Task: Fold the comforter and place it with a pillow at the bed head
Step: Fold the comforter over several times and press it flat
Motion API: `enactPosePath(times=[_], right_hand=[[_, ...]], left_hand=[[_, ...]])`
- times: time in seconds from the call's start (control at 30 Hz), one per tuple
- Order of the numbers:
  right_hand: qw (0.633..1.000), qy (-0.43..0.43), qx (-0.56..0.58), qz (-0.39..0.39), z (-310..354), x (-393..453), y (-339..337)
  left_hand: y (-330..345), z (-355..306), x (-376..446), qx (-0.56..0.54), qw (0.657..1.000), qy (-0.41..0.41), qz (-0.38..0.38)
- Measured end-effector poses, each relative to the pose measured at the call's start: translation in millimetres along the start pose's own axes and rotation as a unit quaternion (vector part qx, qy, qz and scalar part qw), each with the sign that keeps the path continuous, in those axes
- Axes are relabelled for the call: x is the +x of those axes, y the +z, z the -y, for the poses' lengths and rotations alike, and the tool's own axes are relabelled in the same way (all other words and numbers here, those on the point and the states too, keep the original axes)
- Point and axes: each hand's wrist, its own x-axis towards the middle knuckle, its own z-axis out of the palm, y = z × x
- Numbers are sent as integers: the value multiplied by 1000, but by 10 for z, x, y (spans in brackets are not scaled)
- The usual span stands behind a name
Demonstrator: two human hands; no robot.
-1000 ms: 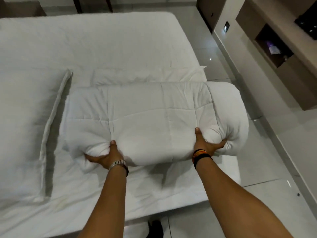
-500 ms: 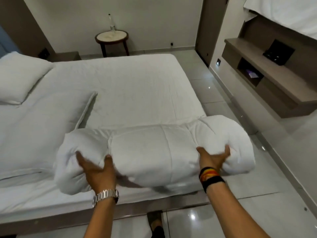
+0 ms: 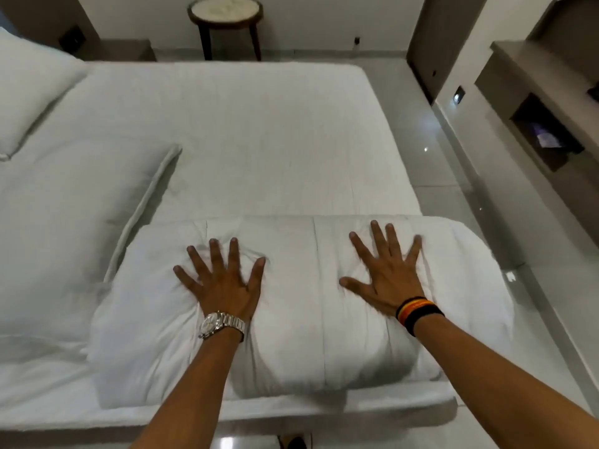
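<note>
A person's left hand [image 3: 223,283] and right hand [image 3: 387,273] press flat, fingers spread apart and gripping nothing, on top of a folded white comforter [image 3: 301,306] that lies along the near edge of a bed [image 3: 259,131]. The bundle's right end bulges past the mattress corner and hangs over the tiled floor [image 3: 431,163], while its left end rests just beside a large flat pillow [image 3: 64,215] whose flanged border runs diagonally toward it. A second pillow [image 3: 29,89] sits at the far left, probably toward the bed head. The likeliest trouble from here is a slide: with so much of the thick roll overhanging, a push to the right or an uneven lift could tip it off the corner onto the floor. The puffy layers may also spring open once the palms lift, since nothing holds the fold shut. Dragging it left could catch and drag the flat pillow's border out of line. Open room is generous across the middle and far half of the mattress, which lies bare and smooth. The right side is tighter, with a strip of floor between the bed and a wall unit [image 3: 531,102]. A round side table [image 3: 225,14] stands well beyond the far edge, clear of any move. A wristwatch [image 3: 222,324] and banded wristband [image 3: 418,312] mark the 2 wrists.
</note>
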Motion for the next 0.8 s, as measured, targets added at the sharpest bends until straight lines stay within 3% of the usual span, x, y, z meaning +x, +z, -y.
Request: enactPosePath(times=[0.17, 0.27, 0.37, 0.5, 0.6, 0.8], right_hand=[[994, 33, -12, 99, -200, 359, 1101], [990, 49, -24, 130, -217, 629, 1336], [987, 46, -22, 155, -213, 741, 1089], [993, 77, 2, 85, -553, 323, 798], [981, 135, 8, 140, -882, 51, 728], [970, 131, 42, 198, -937, 97, 726]], left_hand=[[1073, -137, 386, 6, 999, 49, 17], [1399, -200, 598, 14, 997, 53, 50], [1273, -217, 660, 9, 995, 45, 83], [1043, -66, 481, 0, 996, 36, 87], [874, -56, 393, -3, 994, 30, 103], [447, 262, 366, 48, 985, -121, 115]])
